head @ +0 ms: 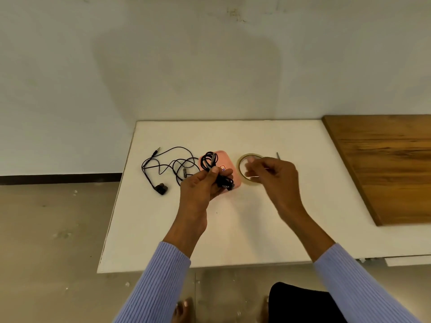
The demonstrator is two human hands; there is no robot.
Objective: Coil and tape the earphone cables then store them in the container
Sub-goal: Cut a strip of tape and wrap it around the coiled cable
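1. Black cable, wound into a small coiled earphone bundle (211,170), sits pinched between the thumb and curled fingers of our left hand (200,185), raised above the white table (233,229).
2. Our right hand (275,176) curls its fingers around the near edge of a roll of clear adhesive tape with a tan core (248,167); the fingertips are blurred, so we cannot tell exactly how they sit on it.
3. Just behind the left hand lies a pink rounded plastic container (222,157), mostly hidden by the bundle and fingers, with a small label on its lid.
4. Left of the container, a second pair of black wired earphones (163,169) lies loose and uncoiled on the table, plug toward the far edge, earbuds nearer us.
5. A thin grey tool (278,155) pokes out beyond the right hand; what it is we cannot tell.
6. A brown wooden board (384,164) rests on the table's right side.
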